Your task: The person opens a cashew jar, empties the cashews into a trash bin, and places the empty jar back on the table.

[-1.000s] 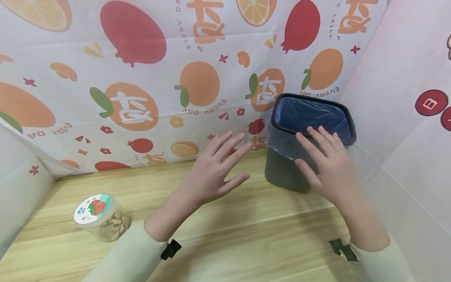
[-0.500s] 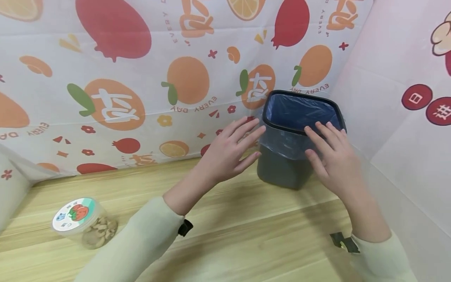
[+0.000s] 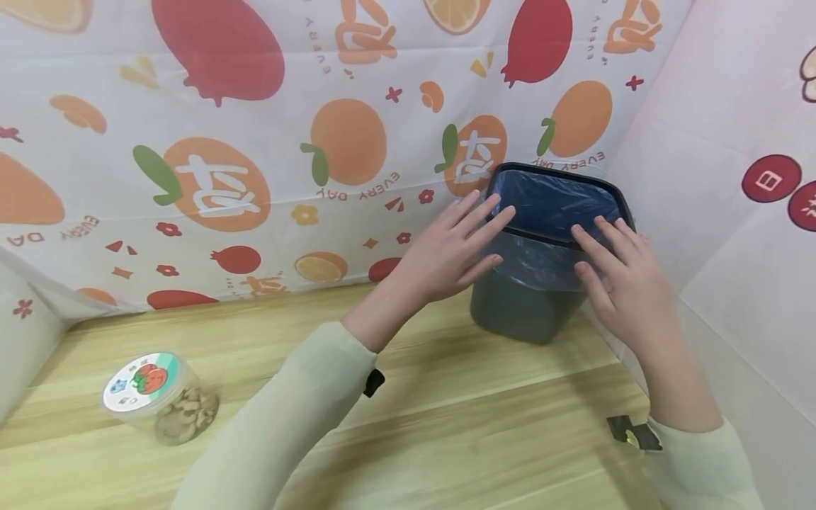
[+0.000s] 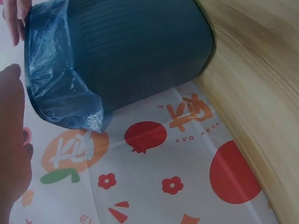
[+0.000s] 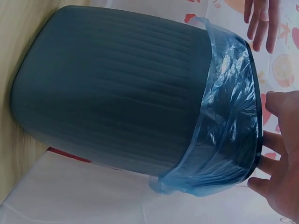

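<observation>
“EVERY DAY” in capitals recurs on the white, fruit-printed backdrop sheet (image 3: 280,131), including at frame centre, and a white “日” stands on a round, red printed disc (image 3: 771,178) at right; characters on the round, white-and-green lid label (image 3: 142,382), lower left, are illegible.

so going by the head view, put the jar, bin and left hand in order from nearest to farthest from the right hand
1. Bin: closest, right by the fingers of the right hand.
2. Left hand: next, over at the bin's left side.
3. Jar: farthest, well off to the left.
</observation>
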Demonstrator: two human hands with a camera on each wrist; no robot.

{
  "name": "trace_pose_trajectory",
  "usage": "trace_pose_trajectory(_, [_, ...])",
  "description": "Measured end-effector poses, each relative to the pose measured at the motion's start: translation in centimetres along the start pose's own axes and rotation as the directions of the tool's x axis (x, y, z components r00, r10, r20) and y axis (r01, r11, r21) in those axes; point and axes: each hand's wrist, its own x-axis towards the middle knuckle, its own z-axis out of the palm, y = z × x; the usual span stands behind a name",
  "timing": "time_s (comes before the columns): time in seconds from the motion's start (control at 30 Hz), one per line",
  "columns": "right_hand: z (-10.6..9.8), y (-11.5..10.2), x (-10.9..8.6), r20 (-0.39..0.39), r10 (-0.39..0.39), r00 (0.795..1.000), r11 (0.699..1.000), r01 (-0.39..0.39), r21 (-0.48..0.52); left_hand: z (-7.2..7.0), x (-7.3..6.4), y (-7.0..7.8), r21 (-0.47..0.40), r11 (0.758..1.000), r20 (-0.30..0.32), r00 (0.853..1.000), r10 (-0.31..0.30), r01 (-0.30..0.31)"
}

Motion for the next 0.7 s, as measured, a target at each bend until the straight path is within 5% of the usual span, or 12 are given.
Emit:
trace_pose_trajectory(0.17, [0.0,0.3,0.3,0.057,0.033,0.998,0.999,-0.031,-0.028,0.6,0.7,-0.2,-0.036,0.999,0.076,0.997,-0.004,0.007])
trace_pose_trajectory(0.37, [0.0,0.4,0.5,0.136,0.095,0.986,0.994,-0.088,-0.059,1.0,1.6,-0.3,-0.076,0.997,0.052,0.998,0.022,-0.018])
trace_pose_trajectory(0.7, [0.8,0.5,0.6,0.056,0.098,0.994,0.991,-0.093,-0.097,1.9,3.1,-0.5,-0.060,0.998,0.127,0.992,0.011,-0.004])
